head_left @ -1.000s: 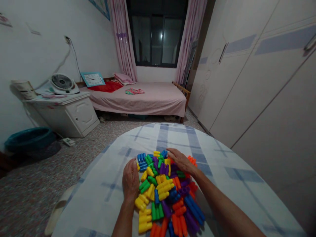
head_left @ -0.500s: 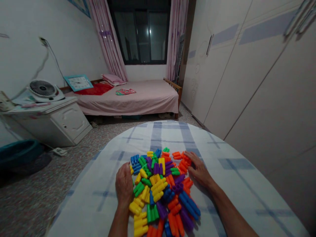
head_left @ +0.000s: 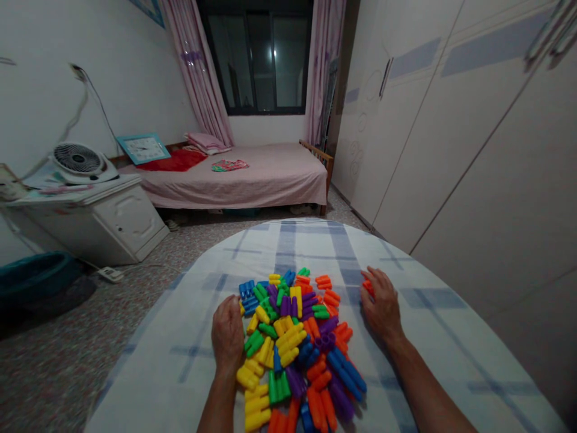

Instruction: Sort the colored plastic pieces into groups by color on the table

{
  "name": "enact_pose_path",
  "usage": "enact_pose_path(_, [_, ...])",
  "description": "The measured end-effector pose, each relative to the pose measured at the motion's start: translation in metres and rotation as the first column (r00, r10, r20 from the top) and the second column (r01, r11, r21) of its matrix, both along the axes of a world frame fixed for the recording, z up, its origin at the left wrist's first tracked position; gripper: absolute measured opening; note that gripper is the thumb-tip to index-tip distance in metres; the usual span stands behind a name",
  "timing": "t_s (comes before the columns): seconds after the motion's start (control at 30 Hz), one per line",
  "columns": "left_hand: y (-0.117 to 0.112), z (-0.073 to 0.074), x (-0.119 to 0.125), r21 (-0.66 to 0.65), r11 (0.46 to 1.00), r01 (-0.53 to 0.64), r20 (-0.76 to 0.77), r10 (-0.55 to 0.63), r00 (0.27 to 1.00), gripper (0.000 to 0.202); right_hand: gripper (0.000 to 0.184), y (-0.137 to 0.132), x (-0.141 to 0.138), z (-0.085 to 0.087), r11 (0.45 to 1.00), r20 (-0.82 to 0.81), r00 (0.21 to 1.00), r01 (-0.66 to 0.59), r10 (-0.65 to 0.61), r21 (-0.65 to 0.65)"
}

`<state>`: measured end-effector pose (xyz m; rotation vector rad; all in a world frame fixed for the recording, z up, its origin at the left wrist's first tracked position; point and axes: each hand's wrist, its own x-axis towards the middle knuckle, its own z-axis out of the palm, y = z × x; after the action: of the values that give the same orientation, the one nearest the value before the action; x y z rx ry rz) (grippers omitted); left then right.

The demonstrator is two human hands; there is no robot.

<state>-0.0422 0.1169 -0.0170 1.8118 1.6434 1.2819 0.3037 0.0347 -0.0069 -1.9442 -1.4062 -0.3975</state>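
Observation:
A heap of bright plastic building blocks (head_left: 295,343), yellow, green, purple, blue and orange, lies on a table covered with a white and blue checked cloth (head_left: 424,337). My left hand (head_left: 228,334) rests palm down against the left side of the heap, fingers together and curved over the blocks at its edge. My right hand (head_left: 383,304) sits on the cloth to the right of the heap, fingers curled over an orange block (head_left: 367,287) that it has drawn away from the pile.
A bed with a pink cover (head_left: 252,174) stands beyond the table under a dark window (head_left: 261,57). A white cabinet (head_left: 97,219) with a fan (head_left: 79,161) is on the left. Wardrobe doors (head_left: 473,138) line the right. A teal basin (head_left: 31,276) sits on the floor.
My right hand moved from the top of the heap out to its right side, dragging an orange block with it. The left hand stayed put. The view shifted slightly.

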Motion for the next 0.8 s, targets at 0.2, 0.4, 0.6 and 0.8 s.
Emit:
enact_pose_path(0.2, [0.001, 0.0, 0.001, -0.023, 1.0, -0.014, -0.013, 0.014, 1.0, 0.049, 0.039, 0.015, -0.045, -0.008, 0.916, -0.077, 0.925, -0.38, 0.372, -0.131])
enact_pose_path(0.4, [0.0, 0.003, 0.002, -0.037, 0.999, -0.02, 0.006, 0.02, 1.0, 0.052, 0.038, 0.021, -0.035, -0.016, 0.979, -0.038, 0.985, -0.169, 0.166, -0.11])
enact_pose_path(0.6, [0.0, 0.002, 0.001, -0.016, 1.0, -0.012, -0.007, 0.012, 1.0, 0.051, 0.042, 0.021, -0.038, -0.002, 0.964, 0.057, 0.965, -0.253, 0.258, -0.076])
enact_pose_path(0.8, [0.001, 0.0, 0.001, -0.03, 0.999, -0.02, -0.025, 0.019, 1.0, 0.048, 0.04, 0.02, -0.039, -0.006, 0.961, 0.104, 0.972, -0.186, 0.21, -0.203])
